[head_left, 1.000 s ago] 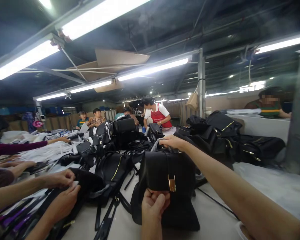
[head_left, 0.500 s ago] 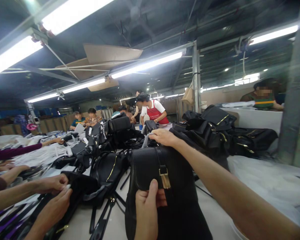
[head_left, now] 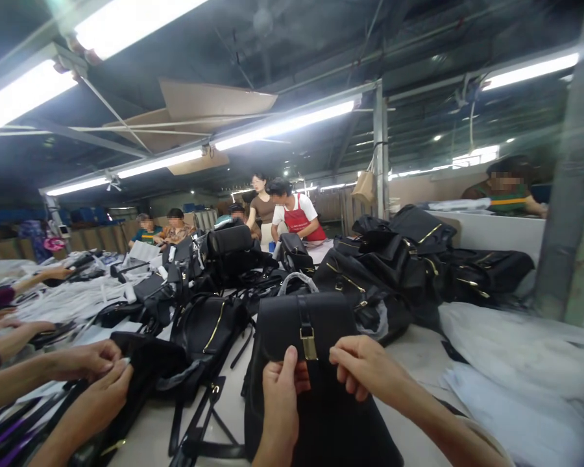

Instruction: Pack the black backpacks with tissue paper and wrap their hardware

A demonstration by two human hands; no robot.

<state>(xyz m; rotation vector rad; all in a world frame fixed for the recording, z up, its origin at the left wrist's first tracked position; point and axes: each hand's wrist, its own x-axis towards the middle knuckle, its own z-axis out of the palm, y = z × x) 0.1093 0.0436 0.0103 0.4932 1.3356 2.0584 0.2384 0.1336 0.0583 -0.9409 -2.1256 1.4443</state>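
A black backpack (head_left: 340, 421) stands upright in front of me. Its front flap (head_left: 277, 324) carries a strap with a gold buckle (head_left: 308, 344), and its top handle (head_left: 299, 280) is wrapped in pale film. My left hand (head_left: 282, 395) grips the flap's lower edge, thumb on the outside and fingers tucked beneath. Closed with fingers curled, my right hand (head_left: 365, 363) is at the flap's right edge, beside the buckle. Whether anything sits in its pinch is hidden.
Black bags (head_left: 394, 259) are heaped behind and to the right. Clear plastic bags (head_left: 506, 350) lie at the right. A co-worker's hands (head_left: 102, 373) work on another black bag close on my left. Loose straps (head_left: 209, 415) lie between us; a metal post (head_left: 559, 194) rises at the right.
My right hand has let go of the wrapped top handle and come down to the flap's right side. My left hand keeps its grip on the flap.
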